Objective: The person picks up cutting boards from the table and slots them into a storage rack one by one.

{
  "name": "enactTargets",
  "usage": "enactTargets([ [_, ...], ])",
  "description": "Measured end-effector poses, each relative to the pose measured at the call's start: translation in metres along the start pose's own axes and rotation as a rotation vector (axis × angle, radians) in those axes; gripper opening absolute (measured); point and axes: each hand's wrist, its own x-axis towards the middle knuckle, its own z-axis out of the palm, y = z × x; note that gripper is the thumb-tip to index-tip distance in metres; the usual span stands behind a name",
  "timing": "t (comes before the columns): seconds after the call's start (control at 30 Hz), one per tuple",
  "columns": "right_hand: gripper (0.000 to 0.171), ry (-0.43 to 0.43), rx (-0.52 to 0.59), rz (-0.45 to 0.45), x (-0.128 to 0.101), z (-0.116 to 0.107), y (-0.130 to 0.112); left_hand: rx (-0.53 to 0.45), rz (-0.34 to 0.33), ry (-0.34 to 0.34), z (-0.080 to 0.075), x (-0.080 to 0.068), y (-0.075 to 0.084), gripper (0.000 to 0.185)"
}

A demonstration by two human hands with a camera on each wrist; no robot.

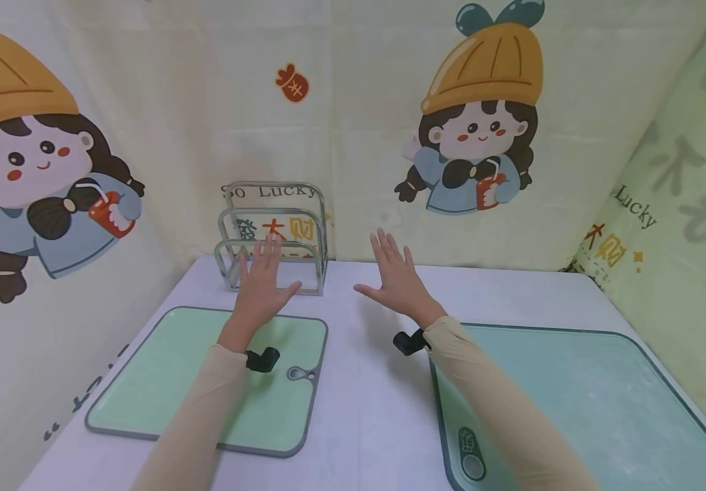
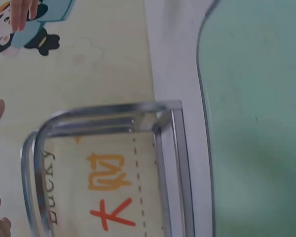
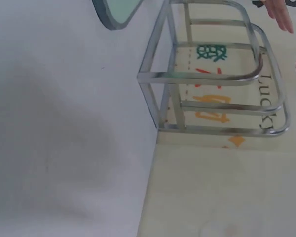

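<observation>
Both hands are held up over the table with straight, spread fingers and hold nothing. My left hand (image 1: 259, 290) is above the far edge of a small green cutting board (image 1: 144, 389), and in the head view it overlaps the front of a metal rack (image 1: 322, 239). To the right of the rack, my right hand (image 1: 398, 278) is raised near the back of the table. The rack, made of silvery looped bars, also shows in the left wrist view (image 2: 113, 107) and the right wrist view (image 3: 202, 78). Only fingertips enter the wrist views at their edges.
A larger green board (image 1: 580, 389) lies at the right, partly under the right forearm. The smaller board has a grey ring (image 1: 298, 373) at its right side. Cream printed cloth (image 1: 365, 136) hangs behind and beside the white table (image 1: 365, 423).
</observation>
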Motion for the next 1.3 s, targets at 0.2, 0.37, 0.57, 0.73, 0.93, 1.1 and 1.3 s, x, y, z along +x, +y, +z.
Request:
enactTargets([
  [0.2, 0.099, 0.005, 0.099, 0.020, 0.015, 0.010, -0.007, -0.022, 0.005, 0.061, -0.002, 0.002, -0.022, 0.093],
  [0.37, 0.098, 0.012, 0.242, 0.053, 0.026, 0.017, -0.012, -0.110, -0.032, 0.125, -0.002, 0.002, -0.041, 0.090],
  [0.57, 0.097, 0.009, 0.399, 0.109, 0.037, 0.025, -0.017, -0.260, -0.137, 0.144, -0.004, 0.001, -0.060, 0.087],
  [0.73, 0.096, -0.003, 0.447, 0.133, 0.047, 0.035, -0.020, -0.406, -0.245, 0.155, -0.008, 0.002, -0.074, 0.084],
  [0.93, 0.094, -0.007, 0.550, 0.144, 0.057, 0.046, -0.029, -0.571, -0.380, 0.165, -0.015, 0.002, -0.095, 0.080],
  [1.1, 0.096, -0.042, 0.598, 0.176, 0.065, 0.053, -0.035, -0.739, -0.503, 0.109, -0.022, 0.004, -0.109, 0.078],
  [1.3, 0.097, -0.043, 0.619, 0.216, 0.071, 0.057, -0.036, -0.924, -0.558, 0.025, -0.034, 0.014, -0.117, 0.076],
])
